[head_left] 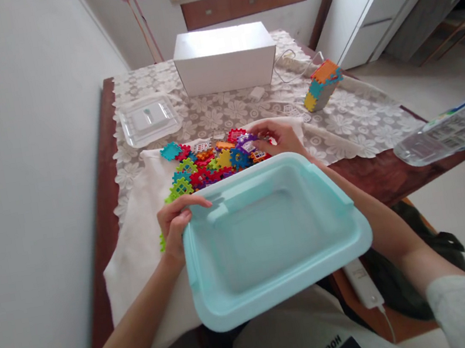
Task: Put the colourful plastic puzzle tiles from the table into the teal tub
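A lace-covered tabletop [375, 174] bears a white cloth [140, 260] towards its near edge and a white box [226, 68] close to its far edge, while a person holds a pale blue tub [261, 240] slanted above the near edge. A clear lid [149, 119] lies by the left edge, a bottle [452, 128] is at the near right corner, and a block toy [322, 86] sits in from the right edge. The left hand [173, 224] has its fingers bent over the rim at the tub's far left corner. The right hand [279, 137], fingers curled, is at the colorful plastic pieces [208, 163] heaped on the cloth beyond the tub; whether it pinches one cannot be told. Gripped at that one corner, the tub could twist and drop, or its far rim could sweep pieces aside; the right forearm, close by the tub's right side, could jolt it.
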`<state>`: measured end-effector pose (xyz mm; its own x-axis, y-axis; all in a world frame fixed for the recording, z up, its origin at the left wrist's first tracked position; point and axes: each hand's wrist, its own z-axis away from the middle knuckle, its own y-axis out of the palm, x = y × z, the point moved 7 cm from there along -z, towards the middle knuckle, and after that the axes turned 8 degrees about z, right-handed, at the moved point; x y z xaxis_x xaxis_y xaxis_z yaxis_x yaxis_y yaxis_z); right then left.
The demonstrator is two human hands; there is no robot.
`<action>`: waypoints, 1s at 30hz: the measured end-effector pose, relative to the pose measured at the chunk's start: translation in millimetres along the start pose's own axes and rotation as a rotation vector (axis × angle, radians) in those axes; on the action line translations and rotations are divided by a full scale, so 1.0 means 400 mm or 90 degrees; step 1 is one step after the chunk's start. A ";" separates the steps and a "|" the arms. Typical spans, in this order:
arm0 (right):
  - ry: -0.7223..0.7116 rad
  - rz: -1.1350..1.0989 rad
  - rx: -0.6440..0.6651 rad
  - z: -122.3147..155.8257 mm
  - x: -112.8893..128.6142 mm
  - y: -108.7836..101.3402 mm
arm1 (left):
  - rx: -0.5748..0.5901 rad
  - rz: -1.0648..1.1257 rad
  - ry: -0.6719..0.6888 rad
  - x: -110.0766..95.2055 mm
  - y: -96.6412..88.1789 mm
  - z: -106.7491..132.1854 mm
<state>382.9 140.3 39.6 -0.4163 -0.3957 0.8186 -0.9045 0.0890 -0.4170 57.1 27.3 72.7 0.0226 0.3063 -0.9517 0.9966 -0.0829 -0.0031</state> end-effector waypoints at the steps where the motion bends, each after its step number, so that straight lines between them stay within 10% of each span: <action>1: 0.022 -0.056 -0.017 -0.002 -0.001 -0.009 | -0.001 -0.002 0.001 0.001 -0.002 -0.002; 5: 0.046 -0.259 -0.046 0.008 0.049 -0.051 | 0.050 0.010 0.010 -0.001 0.008 0.002; 11: -0.007 -0.393 0.208 0.045 0.165 -0.012 | 0.069 -0.001 0.018 -0.005 0.011 0.002; 21: -0.045 -0.404 0.430 0.076 0.179 0.028 | 0.007 0.000 0.027 0.020 -0.004 0.003; 26: 0.016 -0.358 0.258 0.039 0.107 0.016 | 0.006 0.022 0.013 0.034 -0.010 0.001; 30: 0.003 0.002 0.126 -0.001 -0.004 0.007 | 0.011 0.041 -0.009 0.049 -0.012 0.004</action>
<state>381.1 141.4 37.4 -0.4194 -0.3915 0.8190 -0.8678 -0.0919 -0.4883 52.5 32.2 53.5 0.0853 0.2866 -0.9543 0.9915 -0.1187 0.0530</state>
